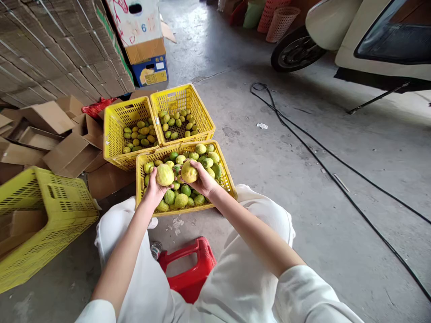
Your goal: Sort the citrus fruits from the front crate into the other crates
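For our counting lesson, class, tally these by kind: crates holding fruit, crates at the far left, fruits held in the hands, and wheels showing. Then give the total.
Crates holding fruit: 3
Far-left crate: 1
Fruits, one each in the left hand and right hand: 2
Wheel: 1
Total: 7

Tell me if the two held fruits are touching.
Apart. In the head view, a narrow but visible gap separates the left-hand fruit from the right-hand fruit.
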Demonstrator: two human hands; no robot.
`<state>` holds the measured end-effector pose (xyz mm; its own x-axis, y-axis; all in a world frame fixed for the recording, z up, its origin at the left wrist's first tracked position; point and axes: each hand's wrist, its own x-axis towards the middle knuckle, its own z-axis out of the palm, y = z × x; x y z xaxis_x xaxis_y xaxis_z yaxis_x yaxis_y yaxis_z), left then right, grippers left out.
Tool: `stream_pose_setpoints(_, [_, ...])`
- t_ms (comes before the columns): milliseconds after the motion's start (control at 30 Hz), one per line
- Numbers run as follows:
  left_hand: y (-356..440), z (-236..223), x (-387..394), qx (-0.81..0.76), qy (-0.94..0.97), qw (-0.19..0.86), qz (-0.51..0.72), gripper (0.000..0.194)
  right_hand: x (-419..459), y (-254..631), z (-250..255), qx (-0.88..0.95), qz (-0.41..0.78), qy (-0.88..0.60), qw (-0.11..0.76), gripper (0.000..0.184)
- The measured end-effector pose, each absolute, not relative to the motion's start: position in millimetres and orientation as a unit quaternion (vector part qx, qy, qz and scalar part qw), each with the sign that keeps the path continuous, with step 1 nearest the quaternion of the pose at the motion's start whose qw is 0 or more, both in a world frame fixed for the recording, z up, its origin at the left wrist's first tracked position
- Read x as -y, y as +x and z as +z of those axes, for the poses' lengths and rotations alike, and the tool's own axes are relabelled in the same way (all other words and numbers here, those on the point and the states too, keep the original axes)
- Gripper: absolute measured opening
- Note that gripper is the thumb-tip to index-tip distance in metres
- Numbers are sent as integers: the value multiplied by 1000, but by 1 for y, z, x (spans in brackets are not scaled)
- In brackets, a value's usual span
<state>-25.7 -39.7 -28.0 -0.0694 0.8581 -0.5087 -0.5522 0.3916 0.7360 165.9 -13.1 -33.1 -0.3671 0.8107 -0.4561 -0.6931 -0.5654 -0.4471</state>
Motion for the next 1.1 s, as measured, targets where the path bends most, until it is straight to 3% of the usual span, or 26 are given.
stream_pose_setpoints(100, [-23,-13,40,-487,89,681,540,28,12,168,-31,70,838,-307,446,21])
stream_pose_setpoints(233, [-18,-7,42,-459,76,698,544,37,11,172,-28,54,841,-290,453,17])
stream_pose_setpoints(433, [-22,-23,45,-452,151,667,572,56,11,175,-20,50,849,-271,451,35])
stream_pose_setpoints(533, [-26,-30,45,-455,159,657,579,61,11,173,-20,70,846,-280,448,28])
stream_pose_setpoints(800, [-24,-21,47,-430,177,696,547,52,14,170,-30,104,846,-265,450,23])
stream_pose_setpoints(933, [-22,-11,46,-417,165,719,531,61,12,173,-26,72,838,-291,456,17])
stream_pose_setpoints(1100, [-21,-14,45,-435,176,693,547,58,10,181,-22,70,845,-261,462,44])
